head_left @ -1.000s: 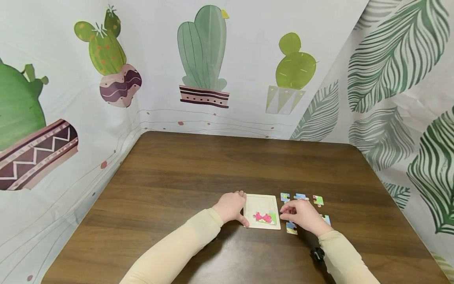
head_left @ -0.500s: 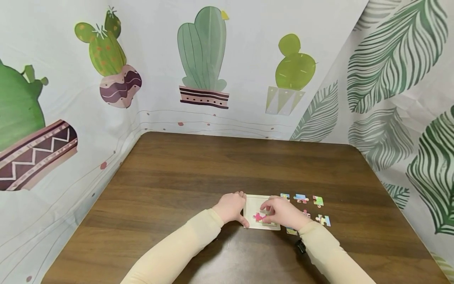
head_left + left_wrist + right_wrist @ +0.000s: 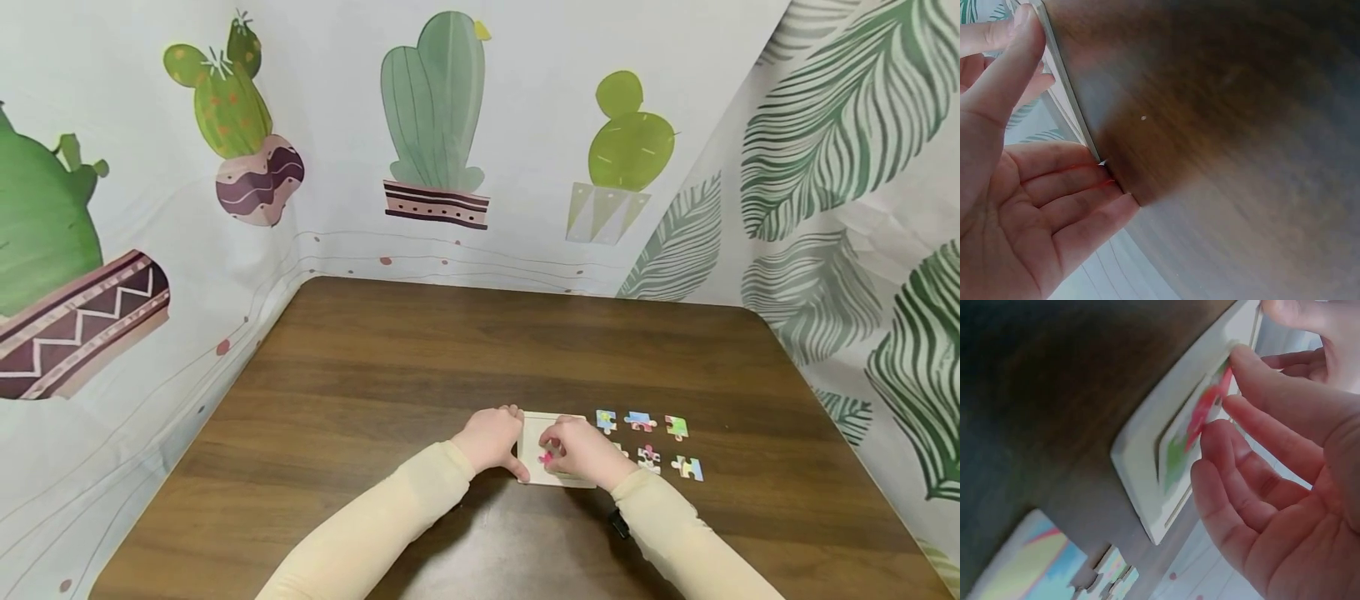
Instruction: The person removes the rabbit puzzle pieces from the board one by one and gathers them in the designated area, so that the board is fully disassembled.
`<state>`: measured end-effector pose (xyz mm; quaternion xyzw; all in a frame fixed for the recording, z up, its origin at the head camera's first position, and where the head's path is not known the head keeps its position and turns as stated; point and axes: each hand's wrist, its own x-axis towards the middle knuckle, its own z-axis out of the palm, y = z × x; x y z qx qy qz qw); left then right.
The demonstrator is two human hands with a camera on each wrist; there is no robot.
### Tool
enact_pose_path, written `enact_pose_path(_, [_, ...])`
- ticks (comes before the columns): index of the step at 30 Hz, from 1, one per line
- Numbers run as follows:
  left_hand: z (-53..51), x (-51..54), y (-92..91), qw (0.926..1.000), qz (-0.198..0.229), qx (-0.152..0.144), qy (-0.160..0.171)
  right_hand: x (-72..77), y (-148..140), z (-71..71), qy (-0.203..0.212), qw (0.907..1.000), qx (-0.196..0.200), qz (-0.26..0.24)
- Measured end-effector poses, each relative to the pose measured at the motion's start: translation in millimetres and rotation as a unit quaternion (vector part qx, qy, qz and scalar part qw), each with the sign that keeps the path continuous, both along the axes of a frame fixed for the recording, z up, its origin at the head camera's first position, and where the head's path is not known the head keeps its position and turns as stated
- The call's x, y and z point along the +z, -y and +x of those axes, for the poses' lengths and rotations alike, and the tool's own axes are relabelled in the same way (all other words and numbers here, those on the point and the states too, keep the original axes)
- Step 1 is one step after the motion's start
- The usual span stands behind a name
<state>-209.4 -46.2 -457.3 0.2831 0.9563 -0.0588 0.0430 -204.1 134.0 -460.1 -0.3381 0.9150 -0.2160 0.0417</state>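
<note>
A shallow pale square puzzle tray [image 3: 531, 429] lies on the brown table; joined pink and green jigsaw pieces [image 3: 1194, 422] are inside it, near its front edge. My left hand [image 3: 491, 437] rests along the tray's left side, thumb at the front corner and fairly straight fingers against the edge, as the left wrist view also shows. Over the tray, my right hand [image 3: 588, 450] pinches a jigsaw piece [image 3: 547, 457] between thumb and index finger, its other fingers loosely bent. The right hand hides most of the pieces in the tray from the head view.
Loose jigsaw pieces lie right of the tray in rough rows, among them a blue and yellow one [image 3: 606, 421], a green one [image 3: 677, 427] and a yellow and blue one [image 3: 687, 467]. A cloth [image 3: 525, 250] printed with cacti and leaves hangs behind the table [image 3: 390, 358].
My right hand has moved left from beside the loose pieces onto the tray, then slightly farther left over the pink pieces. The left hand has stayed at the tray's left side.
</note>
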Motion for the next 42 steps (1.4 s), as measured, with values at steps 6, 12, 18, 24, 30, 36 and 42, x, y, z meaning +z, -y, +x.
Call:
enact_pose_path(6, [0.4,1.2,-0.5,1.0,0.0,0.001,0.0,-0.4,0.3,1.9,0.016,0.9996,0.011,-0.022])
enact_pose_path(12, [1.1,1.7,-0.8,1.0,-0.001,0.005,0.007,-5.2,-0.1,2.2,-0.012,0.9998,0.002,-0.013])
enact_pose_path(18, [-0.1,1.0,-1.0,0.9999,-0.009,0.006,0.012,-7.5,-0.8,2.6,-0.026,0.9993,-0.025,-0.01])
enact_pose_path(24, [-0.3,0.9,-1.0,0.9999,-0.008,0.007,0.011,-8.4,-0.1,3.6,-0.038,0.9985,-0.037,-0.012])
enact_pose_path(30, [0.1,-0.4,-0.9,1.0,0.0,0.005,0.007,-6.8,2.1,6.4,-0.022,0.9971,-0.072,0.006])
enact_pose_path(36, [0.1,-0.3,-0.6,0.9999,0.004,0.007,0.009,-3.5,4.6,8.7,-0.017,0.9953,-0.094,0.018])
enact_pose_path(42, [-0.2,0.2,-0.5,0.9999,0.0,0.008,0.011,-4.6,4.6,9.6,-0.026,0.9971,-0.071,0.005])
